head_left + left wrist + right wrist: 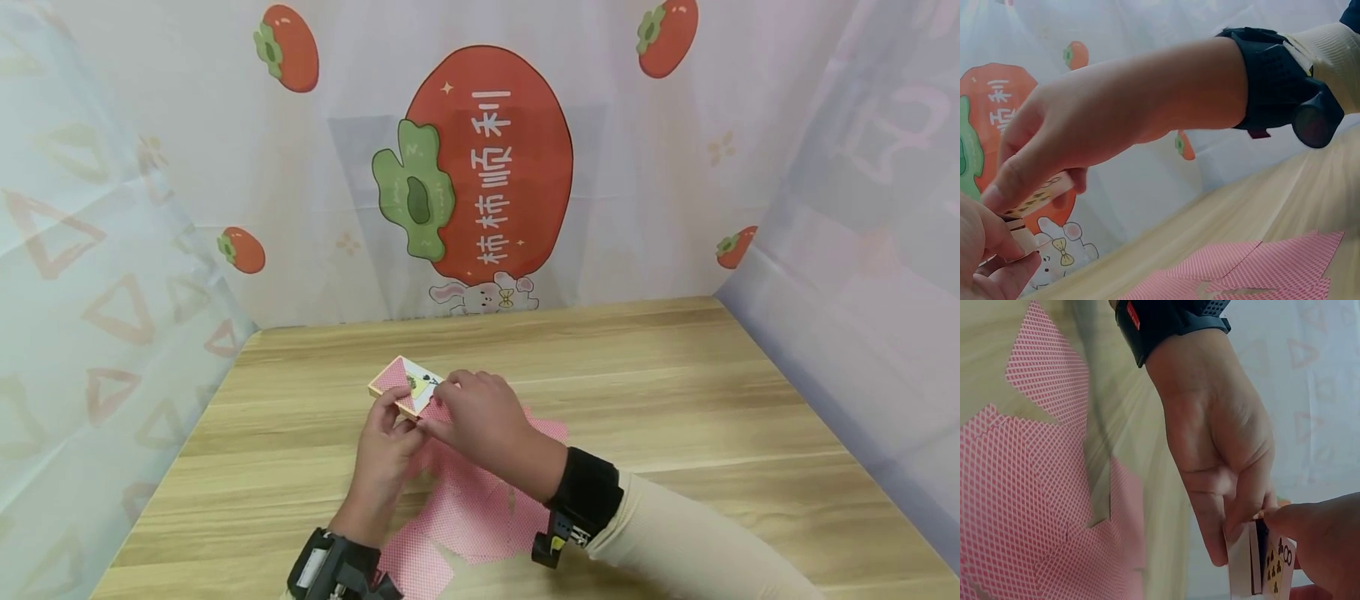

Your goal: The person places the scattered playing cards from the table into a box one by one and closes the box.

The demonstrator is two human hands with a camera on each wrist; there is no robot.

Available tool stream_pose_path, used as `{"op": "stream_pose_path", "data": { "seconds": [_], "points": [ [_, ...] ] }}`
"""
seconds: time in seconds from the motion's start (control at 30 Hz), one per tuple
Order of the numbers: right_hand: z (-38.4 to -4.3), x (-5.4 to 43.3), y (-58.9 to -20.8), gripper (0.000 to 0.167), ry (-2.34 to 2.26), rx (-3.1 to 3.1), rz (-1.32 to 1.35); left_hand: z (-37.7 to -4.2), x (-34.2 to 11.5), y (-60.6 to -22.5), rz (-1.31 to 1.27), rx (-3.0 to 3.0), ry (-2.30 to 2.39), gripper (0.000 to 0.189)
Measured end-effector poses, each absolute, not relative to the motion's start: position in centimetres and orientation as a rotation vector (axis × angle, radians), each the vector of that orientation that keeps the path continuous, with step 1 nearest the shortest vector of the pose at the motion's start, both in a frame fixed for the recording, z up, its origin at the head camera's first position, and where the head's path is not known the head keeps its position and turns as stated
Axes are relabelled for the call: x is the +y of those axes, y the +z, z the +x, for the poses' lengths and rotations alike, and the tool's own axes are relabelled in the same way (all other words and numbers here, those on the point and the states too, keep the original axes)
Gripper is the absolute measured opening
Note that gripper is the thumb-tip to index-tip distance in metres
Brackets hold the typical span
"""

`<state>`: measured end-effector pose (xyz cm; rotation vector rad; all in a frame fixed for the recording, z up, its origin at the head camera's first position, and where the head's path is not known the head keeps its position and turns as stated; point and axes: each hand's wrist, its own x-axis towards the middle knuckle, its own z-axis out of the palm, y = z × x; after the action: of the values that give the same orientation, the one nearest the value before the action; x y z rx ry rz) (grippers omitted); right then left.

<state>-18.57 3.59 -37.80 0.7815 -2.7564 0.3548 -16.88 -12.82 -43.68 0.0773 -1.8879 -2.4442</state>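
My left hand [382, 458] grips a card box [392, 377] by its sides; the box has a pink-patterned front with a white and yellow ace picture. Bent over the box's near right end is my right hand [487, 417], its thumb and fingers pinching at that end. The right wrist view shows a club-suit playing card [1279, 569], an eight, between the right thumb and the box, face outward, beside a dark gap in the box end. From the left wrist view, the card's dark pips [1041, 197] appear under the right fingers.
Pink-backed playing cards [480, 508] lie spread in an overlapping heap on the wooden table [285, 433], below and to the right of the hands. A printed cloth [600, 167] hangs behind the table, with more cloth at both sides. Black straps sit on both wrists.
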Motion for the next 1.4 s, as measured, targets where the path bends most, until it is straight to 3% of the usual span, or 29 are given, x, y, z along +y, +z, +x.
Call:
{"op": "stream_pose_path", "data": {
  "seconds": [0.37,1.4],
  "points": [
    [-18.1,3.7,-37.4,0.033,0.587,-2.733,0.947,-16.6,-12.8,-42.8,0.061,-1.853,-2.467,0.053],
    [-19.9,5.4,-38.9,0.014,0.546,-2.383,1.078,-16.0,-12.4,-42.3,-0.041,-1.852,-2.540,0.057]
  ]
}}
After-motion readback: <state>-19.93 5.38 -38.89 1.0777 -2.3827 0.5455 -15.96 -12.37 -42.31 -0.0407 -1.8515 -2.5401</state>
